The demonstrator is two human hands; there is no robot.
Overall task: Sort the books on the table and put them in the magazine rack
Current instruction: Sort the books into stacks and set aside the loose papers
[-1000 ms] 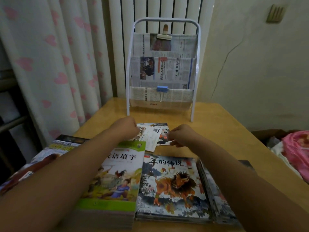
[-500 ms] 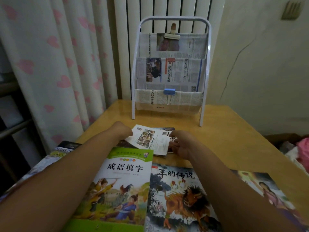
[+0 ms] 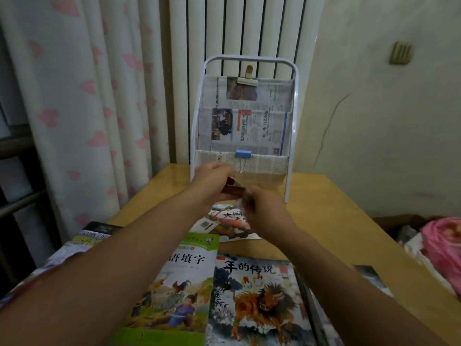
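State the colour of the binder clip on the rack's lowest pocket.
Blue, with silver wire handles hanging down: the binder clip shows best in the head view.

Whatever you hold between your left hand (image 3: pixel 214 179) and right hand (image 3: pixel 259 208) is motion-blurred and mostly covered by fingers; can't identify it. Below your grip, your forearms hide part of the green book (image 3: pixel 174 288). The lion-cover book (image 3: pixel 259 303) runs off the bottom edge. Rack (image 3: pixel 294 113) base partly hidden behind your left hand.
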